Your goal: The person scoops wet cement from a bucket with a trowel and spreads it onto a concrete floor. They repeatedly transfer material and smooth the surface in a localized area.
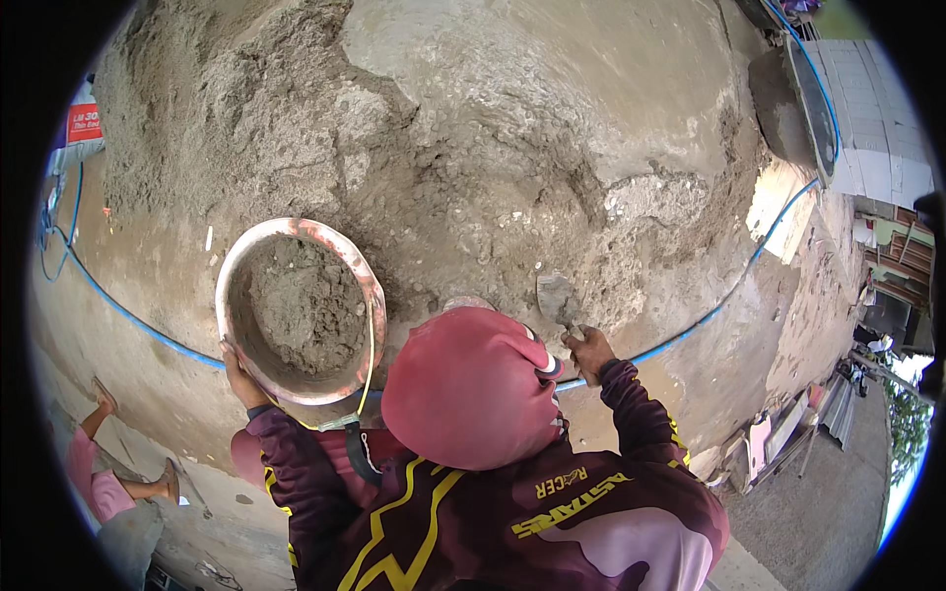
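My left hand [239, 378] grips the near left side of a round bucket [347, 250] with a pale, reddish-stained rim. Grey mortar [307, 305] lies inside it. The bucket's thin handle hangs down over the near right side. In my right hand [590, 355] is the handle of a small trowel [557, 296]. Its mortar-coated blade points away from me, at the near edge of the wet mortar heap [473, 197]. Between my hands rises my bent knee [473, 389] in red cloth, hiding the ground beneath it.
A blue hose [148, 330] crosses the ground behind the bucket and my knee, then curves up the right side. At far right stands a dark tub [783, 108]. A bag [84, 123] lies far left. Another person's legs [133, 488] show at lower left.
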The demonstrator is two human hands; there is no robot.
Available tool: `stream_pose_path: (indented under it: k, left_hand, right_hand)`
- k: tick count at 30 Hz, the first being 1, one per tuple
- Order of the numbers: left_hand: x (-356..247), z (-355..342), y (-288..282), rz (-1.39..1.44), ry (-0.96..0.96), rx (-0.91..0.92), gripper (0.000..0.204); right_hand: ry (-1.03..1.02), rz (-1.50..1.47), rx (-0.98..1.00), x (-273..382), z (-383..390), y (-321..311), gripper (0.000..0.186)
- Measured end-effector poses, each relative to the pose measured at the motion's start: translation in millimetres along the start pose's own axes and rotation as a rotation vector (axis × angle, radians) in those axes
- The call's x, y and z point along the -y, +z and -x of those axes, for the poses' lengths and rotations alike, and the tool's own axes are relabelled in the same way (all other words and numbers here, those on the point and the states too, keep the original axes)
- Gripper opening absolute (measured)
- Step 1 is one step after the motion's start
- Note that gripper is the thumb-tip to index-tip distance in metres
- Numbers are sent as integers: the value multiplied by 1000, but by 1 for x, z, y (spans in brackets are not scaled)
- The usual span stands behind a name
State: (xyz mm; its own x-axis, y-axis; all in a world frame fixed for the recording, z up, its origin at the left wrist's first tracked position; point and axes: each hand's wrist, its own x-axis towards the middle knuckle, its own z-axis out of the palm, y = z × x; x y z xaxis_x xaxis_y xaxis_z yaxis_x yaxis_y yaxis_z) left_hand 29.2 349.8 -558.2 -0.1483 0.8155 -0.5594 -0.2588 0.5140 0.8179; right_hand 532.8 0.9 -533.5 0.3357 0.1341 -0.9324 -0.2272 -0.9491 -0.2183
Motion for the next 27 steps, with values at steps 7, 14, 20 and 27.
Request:
stream_pose_path:
  k: [7, 14, 20, 27]
  left_hand:
    - [-2, 6, 5, -13, 4, -1, 57]
    - [3, 2, -2, -59, 65, -34, 58]
    - [4, 6, 5, 6, 73, 23, 56]
    - [-17, 28, 26, -339, 227, -77, 61]
  right_hand:
    - [-345, 57, -149, 82, -111, 39, 32]
    - [-381, -69, -37, 102, -94, 34, 38]
    - [-627, 93, -21, 129, -28, 16, 37]
    - [-1367, 962, 100, 268, 61, 99, 43]
